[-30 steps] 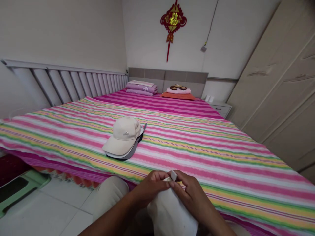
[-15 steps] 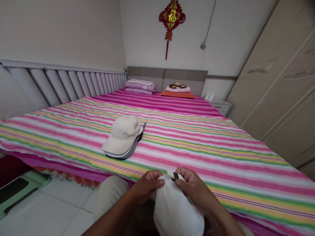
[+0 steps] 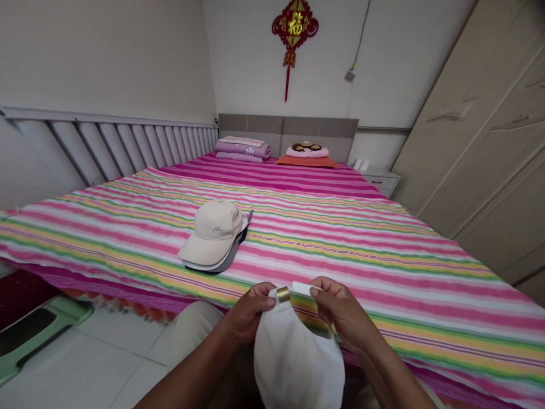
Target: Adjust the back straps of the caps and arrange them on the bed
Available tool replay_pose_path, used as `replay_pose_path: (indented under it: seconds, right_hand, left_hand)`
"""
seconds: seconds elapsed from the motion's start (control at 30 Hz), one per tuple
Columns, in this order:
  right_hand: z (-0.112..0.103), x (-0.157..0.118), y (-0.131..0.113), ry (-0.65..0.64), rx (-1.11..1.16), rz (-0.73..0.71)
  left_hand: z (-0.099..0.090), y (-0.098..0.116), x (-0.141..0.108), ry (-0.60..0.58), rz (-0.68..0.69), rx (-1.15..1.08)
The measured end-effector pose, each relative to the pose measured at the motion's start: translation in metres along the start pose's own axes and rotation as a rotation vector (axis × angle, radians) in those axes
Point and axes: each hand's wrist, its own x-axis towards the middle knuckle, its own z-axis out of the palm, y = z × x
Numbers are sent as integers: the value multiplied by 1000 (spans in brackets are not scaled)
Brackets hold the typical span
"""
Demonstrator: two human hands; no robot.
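My hands hold a white cap up by its back strap, with the crown hanging below them over my lap. My left hand pinches the cap beside a small brass buckle. My right hand grips the other side, near the white strap end. Farther off, a beige cap lies on the striped bedspread, on top of darker caps that show only at their edges. Neither hand touches those.
A knee in pale trousers sits below my left forearm. Folded lilac bedding and a pink pillow lie at the headboard. A cream wardrobe stands right, a green stool on the tiled floor left.
My hands have moved apart and slightly up, pulling the strap out straight. The brass buckle now shows plainly, and the white cap hangs a little lower.
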Motion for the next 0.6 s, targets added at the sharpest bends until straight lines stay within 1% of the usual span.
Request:
replay_pose_path:
  seconds: [0.07,0.1,0.2,0.23,0.27,0.3,0.4,0.43,0.47,0.5,0.53,0.6]
  right_hand:
    - [-10,5,-1,91,-114,-65]
    - [-14,6,-1,162,-193,-113]
    - [-20,4,-3,463,-477,-328]
    - [-19,0,-4,528,-550,-410]
    - [-17,-3,-4,513,-609,-479]
    - [-14,-7,-5,407,-656,-522]
    - [-3,-17,-9,-147,-755,-542]
    - [0,-19,-10,-281,-785,-539]
    - [3,-20,-10,-357,-804,-548]
    - [4,-20,-11,-391,-807,-572]
    - [4,-20,-11,-408,-795,-599]
    - [3,-20,-9,-401,-728,-635]
  left_hand:
    - [-1,4,0,6,16,-22]
    - [-2,5,0,10,19,-17]
    - [-5,9,4,24,23,10]
    - [-6,9,5,28,22,16]
    - [-6,9,7,31,21,20]
    - [-6,10,8,31,18,21]
    - [-4,11,11,15,6,25]
    - [-4,12,12,10,-2,30]
    - [-4,14,12,8,-12,40]
    - [-4,16,13,9,-20,61]
    - [-4,18,14,11,-27,92]
    - [-6,24,15,14,-45,175]
